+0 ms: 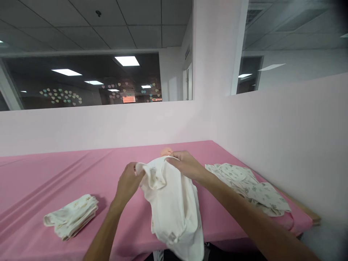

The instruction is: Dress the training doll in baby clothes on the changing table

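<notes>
A white baby garment (170, 203) hangs between my hands at the near edge of the pink-covered table, its lower end drooping over that edge. Its neck opening, with a small label and what look like snaps, faces me. My left hand (129, 183) pinches the garment near the left shoulder. At the top right of the neckline, my right hand (187, 165) grips the fabric between thumb and fingers. Just behind the garment, a rounded peach-coloured thing (166, 151) shows only in part; I cannot tell what it is.
A folded stack of white printed cloth (72, 216) lies on the pink cover (114, 163) at left. Loose white patterned clothes (250, 186) are heaped at right. White walls (108, 127) with windows bound the table's back and right sides.
</notes>
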`<action>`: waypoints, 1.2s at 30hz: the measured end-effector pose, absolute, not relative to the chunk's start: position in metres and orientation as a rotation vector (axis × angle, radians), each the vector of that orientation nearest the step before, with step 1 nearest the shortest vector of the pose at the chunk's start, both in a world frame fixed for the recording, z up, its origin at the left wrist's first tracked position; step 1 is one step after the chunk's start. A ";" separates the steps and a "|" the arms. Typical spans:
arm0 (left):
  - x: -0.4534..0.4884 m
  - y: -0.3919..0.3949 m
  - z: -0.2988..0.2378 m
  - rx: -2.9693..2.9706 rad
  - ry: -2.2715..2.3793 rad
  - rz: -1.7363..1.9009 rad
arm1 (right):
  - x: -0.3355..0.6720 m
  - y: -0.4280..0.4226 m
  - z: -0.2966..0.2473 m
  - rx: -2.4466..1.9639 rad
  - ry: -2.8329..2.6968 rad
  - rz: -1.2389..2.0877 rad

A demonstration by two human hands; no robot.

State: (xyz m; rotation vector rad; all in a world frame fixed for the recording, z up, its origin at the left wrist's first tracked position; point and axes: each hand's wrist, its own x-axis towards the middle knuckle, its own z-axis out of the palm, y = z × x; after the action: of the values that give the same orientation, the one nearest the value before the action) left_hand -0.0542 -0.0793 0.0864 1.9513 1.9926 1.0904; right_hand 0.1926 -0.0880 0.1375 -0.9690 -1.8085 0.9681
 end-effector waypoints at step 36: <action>-0.116 -0.179 0.127 1.869 1.331 1.053 | 0.228 -0.119 0.084 -1.271 -2.264 0.488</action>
State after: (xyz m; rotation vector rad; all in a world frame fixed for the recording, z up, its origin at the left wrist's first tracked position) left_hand -0.1163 -0.1786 0.1270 1.8693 1.3309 1.0533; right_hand 0.2284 -0.1192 0.0838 -1.2711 -2.2641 0.4878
